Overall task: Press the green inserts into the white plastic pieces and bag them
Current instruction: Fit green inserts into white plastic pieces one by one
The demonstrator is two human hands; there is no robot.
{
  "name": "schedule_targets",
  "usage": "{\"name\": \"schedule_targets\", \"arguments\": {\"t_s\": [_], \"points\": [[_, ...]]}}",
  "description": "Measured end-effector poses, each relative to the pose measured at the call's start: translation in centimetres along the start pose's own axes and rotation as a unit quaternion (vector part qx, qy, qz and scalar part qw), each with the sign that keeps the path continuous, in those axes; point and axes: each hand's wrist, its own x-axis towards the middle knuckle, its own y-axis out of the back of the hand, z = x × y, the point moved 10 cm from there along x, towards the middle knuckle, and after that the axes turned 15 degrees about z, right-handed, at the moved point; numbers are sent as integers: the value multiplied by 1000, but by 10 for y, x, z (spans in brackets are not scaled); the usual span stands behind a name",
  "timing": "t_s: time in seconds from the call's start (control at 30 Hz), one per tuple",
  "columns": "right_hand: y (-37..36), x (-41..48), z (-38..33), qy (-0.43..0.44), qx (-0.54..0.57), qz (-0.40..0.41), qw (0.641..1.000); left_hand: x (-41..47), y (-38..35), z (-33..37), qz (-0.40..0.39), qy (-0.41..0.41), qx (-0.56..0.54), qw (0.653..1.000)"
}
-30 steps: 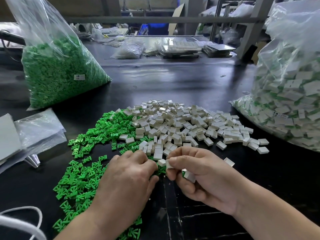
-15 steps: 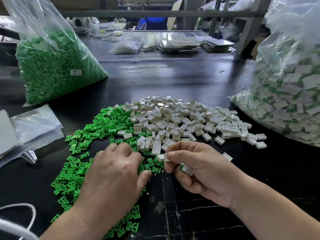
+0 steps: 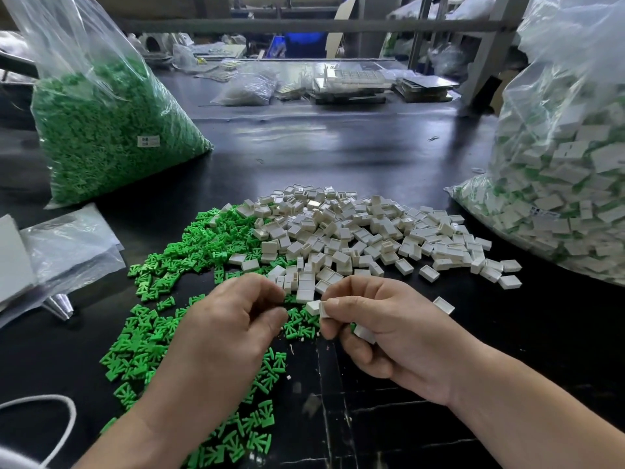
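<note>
Loose green inserts [image 3: 189, 265] lie spread at centre left of the black table [image 3: 338, 154], beside a heap of white plastic pieces [image 3: 355, 231]. My right hand [image 3: 382, 330] pinches one white piece [image 3: 316, 307] between thumb and forefinger, and a second white piece [image 3: 364, 333] sits under its curled fingers. My left hand [image 3: 233, 330] hovers over the green pile with its fingers curled. Its thumb and fingertips pinch a green insert that is almost wholly hidden. The two hands are a few centimetres apart.
A clear bag of green inserts [image 3: 101, 130] stands at the back left. At the right, a big clear bag [image 3: 558, 198] holds white pieces with green in them. Flat plastic bags [image 3: 64, 248] lie at the left edge, and a white cord [image 3: 64, 421] at the bottom left.
My left hand has lifted off the green pile and curled into a pinch close to my right hand. My right hand has kept its hold on the white piece.
</note>
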Motion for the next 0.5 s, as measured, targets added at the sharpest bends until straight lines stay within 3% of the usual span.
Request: {"name": "schedule_targets", "arguments": {"t_s": [0.07, 0.17, 0.27, 0.5], "points": [[-1, 0, 0, 3, 2, -3, 1000, -1, -8, -8, -36, 128, -185, 974], [-2, 0, 0, 4, 10, -9, 1000, -2, -15, -11, -52, 228, -330, 915], [-3, -1, -1, 7, 17, -14, 1000, -6, -22, -13, -70, 268, -372, 886], [-7, -4, -4, 18, 29, -25, 999, -8, -28, -13, -67, 265, -399, 875]]}}
